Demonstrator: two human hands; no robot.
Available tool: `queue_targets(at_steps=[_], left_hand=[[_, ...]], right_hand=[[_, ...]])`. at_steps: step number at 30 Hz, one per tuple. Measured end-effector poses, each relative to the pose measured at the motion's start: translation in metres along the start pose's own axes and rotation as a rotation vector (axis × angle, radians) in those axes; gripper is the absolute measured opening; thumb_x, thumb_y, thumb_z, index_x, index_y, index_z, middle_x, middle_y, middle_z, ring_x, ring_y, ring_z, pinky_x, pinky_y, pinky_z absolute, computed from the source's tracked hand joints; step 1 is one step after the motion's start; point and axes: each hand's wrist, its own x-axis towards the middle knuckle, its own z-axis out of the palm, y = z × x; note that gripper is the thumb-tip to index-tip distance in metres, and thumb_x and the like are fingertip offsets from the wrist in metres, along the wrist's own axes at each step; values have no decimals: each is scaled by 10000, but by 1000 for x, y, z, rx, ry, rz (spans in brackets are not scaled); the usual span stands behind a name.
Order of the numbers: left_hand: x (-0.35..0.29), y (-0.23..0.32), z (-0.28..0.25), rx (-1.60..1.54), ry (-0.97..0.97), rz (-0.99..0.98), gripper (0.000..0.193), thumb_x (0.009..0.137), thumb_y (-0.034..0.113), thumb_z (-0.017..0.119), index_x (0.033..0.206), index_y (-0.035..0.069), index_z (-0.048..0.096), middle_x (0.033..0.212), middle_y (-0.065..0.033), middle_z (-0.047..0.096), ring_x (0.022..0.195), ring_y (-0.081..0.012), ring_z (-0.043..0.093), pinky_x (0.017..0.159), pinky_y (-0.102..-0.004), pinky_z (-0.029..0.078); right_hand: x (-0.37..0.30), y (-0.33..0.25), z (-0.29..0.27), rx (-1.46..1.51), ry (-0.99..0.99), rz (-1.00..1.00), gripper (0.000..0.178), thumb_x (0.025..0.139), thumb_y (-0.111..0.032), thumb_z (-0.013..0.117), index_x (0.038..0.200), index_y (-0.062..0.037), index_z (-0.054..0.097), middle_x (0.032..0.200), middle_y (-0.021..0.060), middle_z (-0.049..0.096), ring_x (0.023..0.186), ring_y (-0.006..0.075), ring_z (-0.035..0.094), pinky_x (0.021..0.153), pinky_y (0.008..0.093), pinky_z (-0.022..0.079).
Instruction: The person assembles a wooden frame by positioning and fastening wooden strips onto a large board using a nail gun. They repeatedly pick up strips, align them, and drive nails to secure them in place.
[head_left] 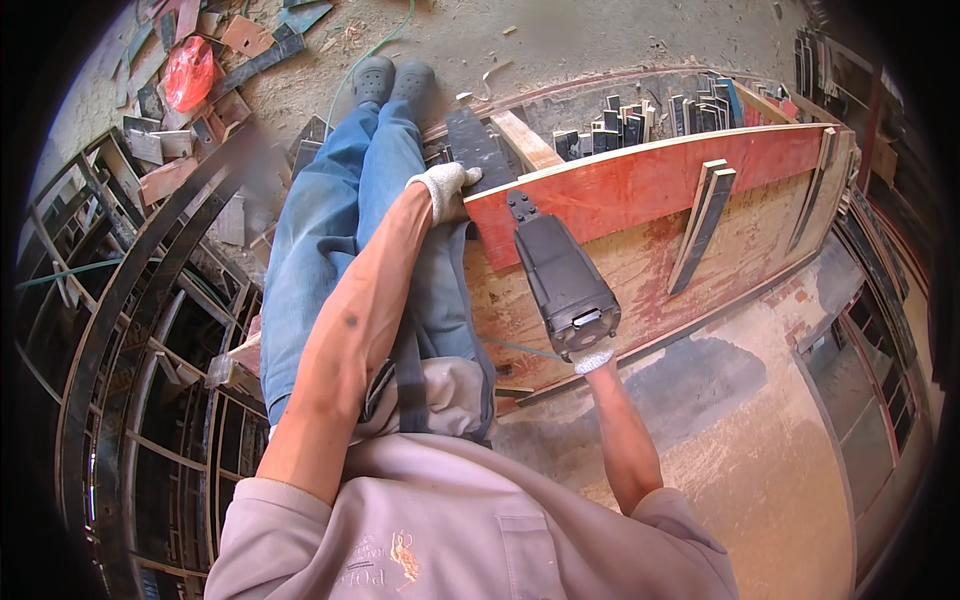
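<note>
A black nail gun (563,280) is in my right hand (594,362). Its body hides most of that hand; only the white glove's cuff shows below it. The gun's narrow nose touches or nearly touches the left end of a curved red plywood strip (640,172), which runs along the top of a larger curved wooden panel (630,270). My left hand (446,190), in a white work glove, is closed at the edge of a dark board (480,152), beside the strip's left end. The fingers' undersides are hidden.
Dark-faced wood offcuts (620,125) stand behind the panel, near a pale wooden crosspiece (525,140). Curved dark frames (130,270) are stacked at left. Scrap wood and a red plastic bag (190,73) lie at upper left. A green hose (372,52) crosses the floor.
</note>
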Motion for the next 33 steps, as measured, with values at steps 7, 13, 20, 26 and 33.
queue_targets(at_steps=[7,13,20,26,33], left_hand=[[2,1,-2,-10,6,-30,278,1055,107,502,1295,-33,507,1250,-209,639,1164,-328,647,1019,-502,539],[3,0,-1,-20,-11,-12,278,1056,107,501,1300,-26,507,1249,-209,636,1167,-329,643,1021,-514,536],[5,1,-2,-24,0,-24,276,1059,102,491,1302,-27,505,1258,-209,632,1174,-330,640,1035,-522,525],[1,0,-2,-25,16,-30,284,1062,110,485,1314,-23,496,1264,-204,631,1182,-330,631,1054,-530,506],[1,2,-1,-14,22,-46,281,1064,125,484,1305,-17,507,1265,-200,628,1180,-326,631,1043,-543,510]], right_hand=[[1,-20,-5,-64,-37,138,451,916,-293,573,1320,-100,628,1296,108,659,1203,297,620,1008,458,512],[4,-2,-11,324,-297,102,585,959,-359,531,1481,-113,436,1471,96,514,1335,282,506,1095,431,447],[5,-42,13,269,50,-49,321,965,-266,635,1205,-53,622,1135,47,687,1000,193,667,863,369,586],[1,-47,1,-96,58,-185,415,964,-317,637,1291,-70,573,1226,38,666,1117,196,632,969,400,544],[-2,-19,6,-262,-9,-246,447,948,-327,623,1326,-96,560,1271,40,648,1161,221,612,1002,420,518]])
